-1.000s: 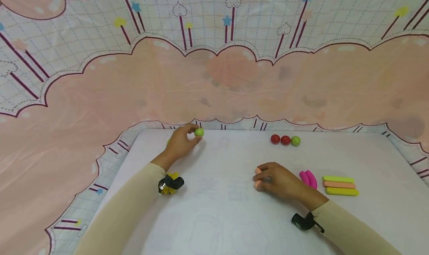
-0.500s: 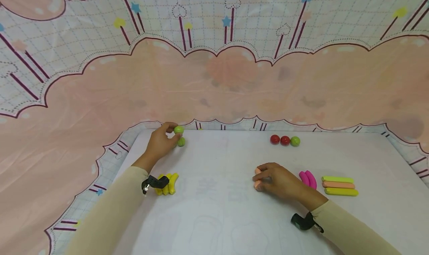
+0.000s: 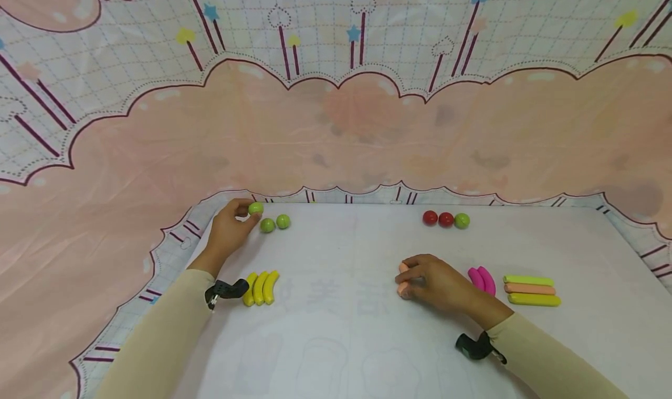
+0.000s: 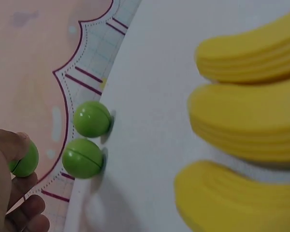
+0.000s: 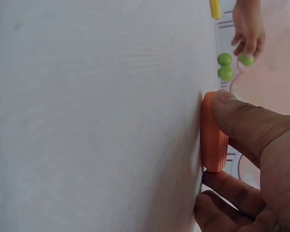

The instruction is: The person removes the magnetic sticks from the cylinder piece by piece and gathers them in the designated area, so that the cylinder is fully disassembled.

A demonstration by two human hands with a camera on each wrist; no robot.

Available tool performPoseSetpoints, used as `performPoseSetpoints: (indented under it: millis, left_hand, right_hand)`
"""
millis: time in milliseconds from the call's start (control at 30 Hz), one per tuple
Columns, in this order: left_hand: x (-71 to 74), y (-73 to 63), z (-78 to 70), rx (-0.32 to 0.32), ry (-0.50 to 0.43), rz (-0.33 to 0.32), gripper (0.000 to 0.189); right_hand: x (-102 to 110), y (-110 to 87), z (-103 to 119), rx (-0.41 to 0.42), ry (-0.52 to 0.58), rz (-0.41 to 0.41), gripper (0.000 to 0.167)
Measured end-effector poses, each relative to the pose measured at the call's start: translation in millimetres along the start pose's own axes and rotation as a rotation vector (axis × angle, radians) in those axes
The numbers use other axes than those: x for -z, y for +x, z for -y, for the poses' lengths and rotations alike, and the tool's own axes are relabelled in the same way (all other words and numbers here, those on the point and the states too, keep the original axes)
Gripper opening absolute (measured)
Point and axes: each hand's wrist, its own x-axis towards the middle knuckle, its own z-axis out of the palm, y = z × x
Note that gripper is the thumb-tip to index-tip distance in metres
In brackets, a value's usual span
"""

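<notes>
At the back left in the head view, my left hand (image 3: pixel 230 227) pinches a green ball (image 3: pixel 255 208) between thumb and fingers. Two more green balls (image 4: pixel 89 140) lie side by side on the white surface just to its right. My right hand (image 3: pixel 438 282) grips a ridged orange clay-like stick (image 5: pixel 213 133), thumb at one end and a finger at the other. That stick stays close against the white surface. Nearer than the green balls are several yellow curved, ridged sticks (image 3: pixel 261 288), lined up like bananas; they look large in the left wrist view.
Two red balls (image 3: pixel 438 219) and a green ball (image 3: pixel 462 220) form a row at the back right. Two magenta curved sticks (image 3: pixel 482 281) lie beside my right wrist. Further right are straight lime, orange and yellow sticks (image 3: pixel 532 290). A printed cloth (image 3: pixel 367 148) hangs behind the white surface (image 3: pixel 341 247).
My left hand has moved left with its green ball, passing over the two resting green balls and uncovering them and the yellow sticks. My right hand has stayed in place.
</notes>
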Motion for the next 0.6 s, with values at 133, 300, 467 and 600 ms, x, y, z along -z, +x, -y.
performPoseSetpoints:
  millis: [133, 300, 467, 600]
  left_hand:
    - [0.9, -1.3, 9.9, 0.027, -0.039, -0.002, 0.047]
    - [-0.2, -3.9, 15.8, 0.071, -0.055, 0.016, 0.048]
    - [-4.5, -6.5, 21.9, 0.126, -0.061, 0.040, 0.046]
    - [-8.4, -7.3, 25.9, 0.159, -0.074, 0.063, 0.044]
  right_hand:
    - [-0.5, 0.3, -0.9, -0.002, -0.005, -0.001, 0.027]
    - [-0.9, 0.2, -1.5, -0.002, -0.010, -0.007, 0.027]
    - [0.0, -0.1, -0.9, -0.002, -0.012, -0.007, 0.028]
    - [0.4, -0.3, -1.2, 0.004, -0.004, -0.003, 0.027]
